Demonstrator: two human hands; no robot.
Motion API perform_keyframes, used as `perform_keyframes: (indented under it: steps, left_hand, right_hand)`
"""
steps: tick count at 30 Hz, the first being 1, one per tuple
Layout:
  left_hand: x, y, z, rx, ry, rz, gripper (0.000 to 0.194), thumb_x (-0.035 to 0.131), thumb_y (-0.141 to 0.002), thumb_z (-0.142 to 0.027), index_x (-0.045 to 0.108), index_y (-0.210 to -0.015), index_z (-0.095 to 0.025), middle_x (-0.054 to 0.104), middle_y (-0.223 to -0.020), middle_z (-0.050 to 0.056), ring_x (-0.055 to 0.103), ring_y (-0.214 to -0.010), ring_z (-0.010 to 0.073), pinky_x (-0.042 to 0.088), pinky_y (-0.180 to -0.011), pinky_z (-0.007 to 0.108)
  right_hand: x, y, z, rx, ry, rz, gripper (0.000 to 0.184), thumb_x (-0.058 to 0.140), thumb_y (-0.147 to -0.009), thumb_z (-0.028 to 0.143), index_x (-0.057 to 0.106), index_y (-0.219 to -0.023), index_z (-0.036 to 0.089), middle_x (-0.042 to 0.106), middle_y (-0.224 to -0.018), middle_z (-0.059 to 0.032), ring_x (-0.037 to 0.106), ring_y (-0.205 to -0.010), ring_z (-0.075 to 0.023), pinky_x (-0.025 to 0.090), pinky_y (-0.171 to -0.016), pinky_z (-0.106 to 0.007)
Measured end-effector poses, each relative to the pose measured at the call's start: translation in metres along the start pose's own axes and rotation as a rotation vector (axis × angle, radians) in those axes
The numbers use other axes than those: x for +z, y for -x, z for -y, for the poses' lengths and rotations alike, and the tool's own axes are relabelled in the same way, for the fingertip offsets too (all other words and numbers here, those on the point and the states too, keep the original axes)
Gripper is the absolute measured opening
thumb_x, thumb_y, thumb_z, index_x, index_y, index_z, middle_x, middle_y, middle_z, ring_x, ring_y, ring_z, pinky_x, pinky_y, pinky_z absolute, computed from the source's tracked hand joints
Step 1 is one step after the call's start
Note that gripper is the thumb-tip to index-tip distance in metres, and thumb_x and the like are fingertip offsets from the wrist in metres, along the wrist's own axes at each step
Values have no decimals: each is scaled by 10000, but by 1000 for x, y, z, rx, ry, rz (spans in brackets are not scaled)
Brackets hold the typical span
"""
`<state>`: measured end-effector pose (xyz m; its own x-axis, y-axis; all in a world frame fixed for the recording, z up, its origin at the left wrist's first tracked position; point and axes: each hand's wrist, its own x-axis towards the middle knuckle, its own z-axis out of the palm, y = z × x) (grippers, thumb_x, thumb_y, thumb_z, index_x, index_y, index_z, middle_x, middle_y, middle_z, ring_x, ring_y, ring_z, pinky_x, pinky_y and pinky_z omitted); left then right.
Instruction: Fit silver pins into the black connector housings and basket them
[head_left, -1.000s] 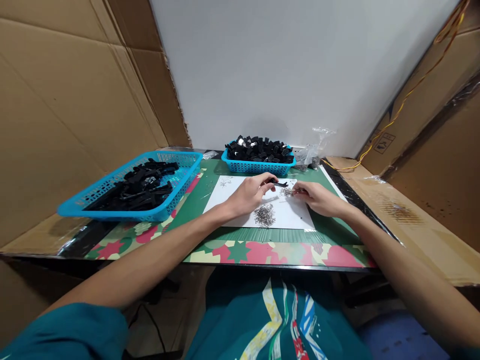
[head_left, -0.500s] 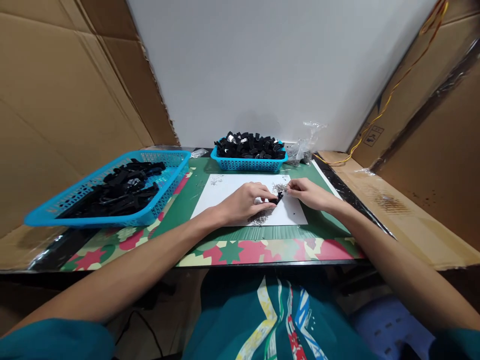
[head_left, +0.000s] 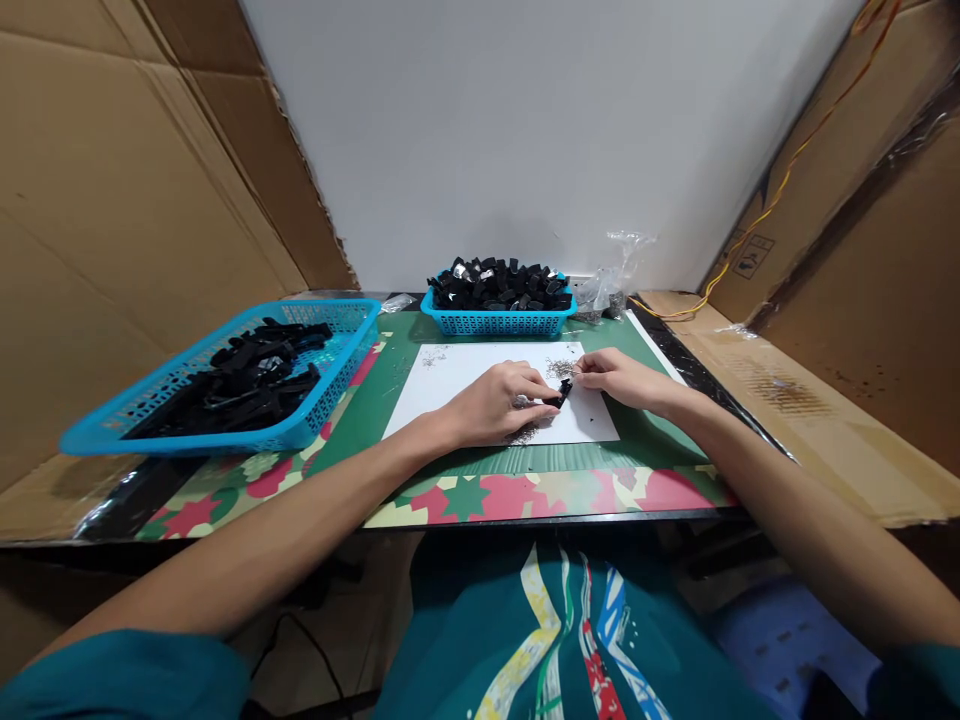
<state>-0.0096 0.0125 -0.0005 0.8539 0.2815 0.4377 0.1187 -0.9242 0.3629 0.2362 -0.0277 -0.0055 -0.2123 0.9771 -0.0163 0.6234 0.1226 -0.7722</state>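
Note:
My left hand point(head_left: 501, 402) pinches a small black plastic piece point(head_left: 561, 393) between thumb and fingers, just over a white sheet point(head_left: 442, 402). Close to the piece's right end, my right hand point(head_left: 611, 380) has its thumb and fingertips pressed together; whatever they hold is too small to make out. A pile of tiny metal parts point(head_left: 559, 368) lies on the sheet by the right fingertips. Another small heap point(head_left: 523, 435) is partly hidden beneath my left hand, and a few more bits point(head_left: 433, 355) lie at the sheet's far left corner.
A blue basket point(head_left: 499, 324) heaped with black pieces stands behind the sheet, beside a clear plastic bag point(head_left: 600, 290) of small parts. At left is a larger blue basket point(head_left: 300, 425) with black parts. Cardboard walls point(head_left: 862, 290) flank the table; a yellow cord point(head_left: 784, 180) hangs at right.
My right hand has shifted slightly and its fingertips are now nearer the black piece, off the metal pile. The left hand still grips the piece. The camera view has moved a little.

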Motion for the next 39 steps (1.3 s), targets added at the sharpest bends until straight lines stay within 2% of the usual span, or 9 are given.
perform_keyframes:
  steps: [8, 19, 28, 34, 39]
  left_hand:
    - [7, 0, 4, 42, 30, -24, 213, 712, -961, -290, 813, -1101, -166, 771, -934, 106, 669, -809, 192, 505, -773, 332]
    - [8, 1, 4, 32, 43, -21, 214, 722, -952, -292, 816, -1103, -173, 782, -928, 106, 677, -806, 198, 517, -762, 349]
    - [10, 2, 4, -12, 48, -37, 210, 736, -936, -290, 820, -1089, -172, 785, -918, 100, 685, -810, 198, 523, -769, 343]
    - [10, 3, 3, -92, 47, -48, 216, 752, -917, -273, 823, -1102, -188, 773, -856, 75, 668, -742, 177, 500, -704, 309]
    - [10, 3, 1, -114, 48, -58, 220, 761, -901, -259, 826, -1098, -188, 771, -844, 72, 664, -723, 172, 495, -691, 303]
  right_hand:
    - [2, -1, -2, 27, 24, 12, 218, 590, -872, 367, 566, -744, 192, 499, -667, 8, 404, -620, -153, 300, -599, -316]
    - [1, 3, 2, -67, 179, -31, 225, 554, -924, 372, 609, -812, 184, 598, -700, -15, 470, -629, -160, 328, -606, -308]
    - [2, 7, 4, -246, 383, -145, 81, 589, -882, 191, 629, -811, 194, 592, -669, 5, 466, -596, -142, 321, -598, -293]
    - [4, 7, 4, -255, 358, -164, 77, 584, -873, 167, 636, -822, 192, 586, -642, 16, 461, -580, -139, 314, -580, -284]
    - [5, 7, 4, -252, 349, -163, 65, 586, -864, 151, 635, -843, 188, 635, -678, 1, 517, -606, -148, 332, -591, -280]
